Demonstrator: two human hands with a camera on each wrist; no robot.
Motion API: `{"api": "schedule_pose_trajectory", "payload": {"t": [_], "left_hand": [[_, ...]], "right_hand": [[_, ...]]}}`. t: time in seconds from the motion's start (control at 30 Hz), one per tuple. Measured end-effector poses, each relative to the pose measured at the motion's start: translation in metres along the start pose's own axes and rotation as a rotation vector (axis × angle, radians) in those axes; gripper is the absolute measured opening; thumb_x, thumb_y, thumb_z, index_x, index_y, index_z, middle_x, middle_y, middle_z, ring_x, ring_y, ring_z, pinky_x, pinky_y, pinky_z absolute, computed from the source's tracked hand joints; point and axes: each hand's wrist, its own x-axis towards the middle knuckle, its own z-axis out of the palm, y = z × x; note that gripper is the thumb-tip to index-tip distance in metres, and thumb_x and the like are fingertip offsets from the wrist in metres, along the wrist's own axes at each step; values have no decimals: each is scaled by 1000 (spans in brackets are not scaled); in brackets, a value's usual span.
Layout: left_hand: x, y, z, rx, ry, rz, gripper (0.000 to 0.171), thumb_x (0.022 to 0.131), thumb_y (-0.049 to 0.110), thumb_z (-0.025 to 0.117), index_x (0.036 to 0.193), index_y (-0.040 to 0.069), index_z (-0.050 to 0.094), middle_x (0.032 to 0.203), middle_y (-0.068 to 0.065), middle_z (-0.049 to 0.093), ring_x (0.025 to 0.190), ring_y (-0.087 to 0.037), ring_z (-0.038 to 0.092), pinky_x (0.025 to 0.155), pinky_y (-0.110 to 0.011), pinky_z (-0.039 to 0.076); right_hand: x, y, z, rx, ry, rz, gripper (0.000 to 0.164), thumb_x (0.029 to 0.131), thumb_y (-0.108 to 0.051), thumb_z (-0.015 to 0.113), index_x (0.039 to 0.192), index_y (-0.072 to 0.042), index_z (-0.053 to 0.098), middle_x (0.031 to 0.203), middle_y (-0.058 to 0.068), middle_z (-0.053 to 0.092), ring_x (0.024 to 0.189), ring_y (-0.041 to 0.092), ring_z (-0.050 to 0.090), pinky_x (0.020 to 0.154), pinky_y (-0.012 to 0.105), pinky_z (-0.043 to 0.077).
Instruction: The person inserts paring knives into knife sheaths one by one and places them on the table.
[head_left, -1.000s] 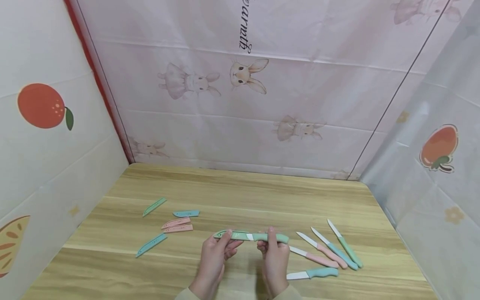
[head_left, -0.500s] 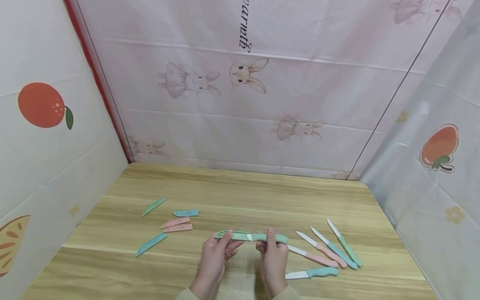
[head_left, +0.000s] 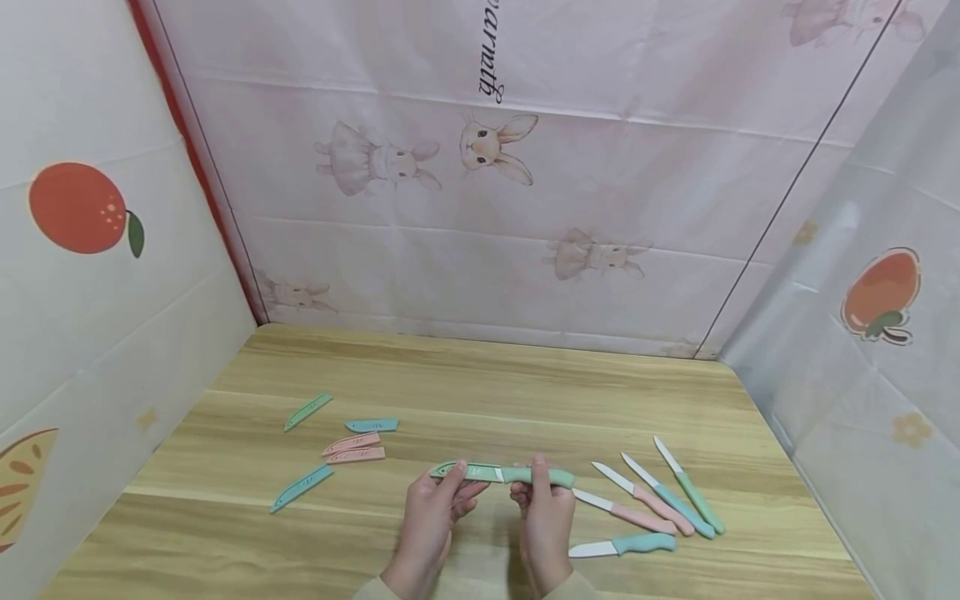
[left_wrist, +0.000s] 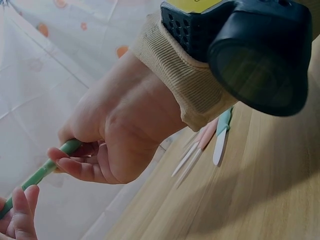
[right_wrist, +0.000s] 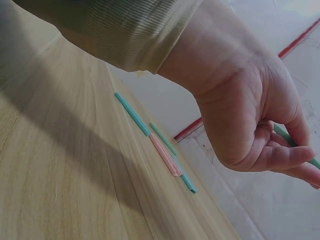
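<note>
My left hand (head_left: pixel 429 510) pinches a light green blade sheath (head_left: pixel 480 472) between thumb and fingers. My right hand (head_left: pixel 547 515) grips the green handle of a paring knife (head_left: pixel 561 477), thumb on top. Most of the blade is hidden inside the sheath; only a short strip of white blade shows between sheath and handle. Both are held level above the table, in line with each other. In the left wrist view the green sheath (left_wrist: pixel 71 146) sits between the fingers, and the right wrist view shows part of the knife handle (right_wrist: pixel 284 134) in the right hand.
Several loose sheaths lie at the left: green (head_left: pixel 307 412), blue (head_left: pixel 372 426), two pink ones side by side (head_left: pixel 360 455) and another blue (head_left: pixel 302 488). At the right lie several unsheathed knives, such as a green one (head_left: pixel 701 504) and a blue one (head_left: pixel 645 544). Patterned sheets enclose the wooden table (head_left: pixel 495 392).
Both hands keep their hold on the sheath and the knife. The right hand has shifted slightly left, and the strip of bare blade looks a little shorter.
</note>
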Motion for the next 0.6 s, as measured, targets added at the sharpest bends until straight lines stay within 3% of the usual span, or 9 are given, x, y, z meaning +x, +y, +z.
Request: {"api": "schedule_pose_trajectory", "payload": {"t": [0.17,0.3,0.43,0.6], "left_hand": [[1,0,0,-3,-1,2,31,95,19,55,109,-8,53,93,-14,69,81,-16,69,61,-17,54],[5,3,0,-9,-61,9,34,95,21,55,112,-9,51,95,-13,69,84,-16,68,65,-18,54],[14,11,2,-31,-146,22,42,98,24,50,119,-11,45,101,-14,67,89,-17,67,72,-20,54],[21,24,-1,-39,-200,20,43,103,25,34,130,-9,37,112,-15,57,95,-19,64,79,-23,53]], "right_hand": [[1,0,0,4,-13,1,23,98,-21,50,83,-4,57,71,1,64,54,5,56,53,18,50],[7,-5,-3,30,-70,15,24,98,-19,49,81,-5,58,70,0,63,57,5,57,56,18,51],[17,-18,-6,100,-149,45,22,100,-23,45,92,-4,55,81,1,60,65,7,59,64,17,53],[26,-29,-9,117,-133,59,16,100,-16,43,106,-2,45,86,2,56,69,8,60,67,17,53]]}}
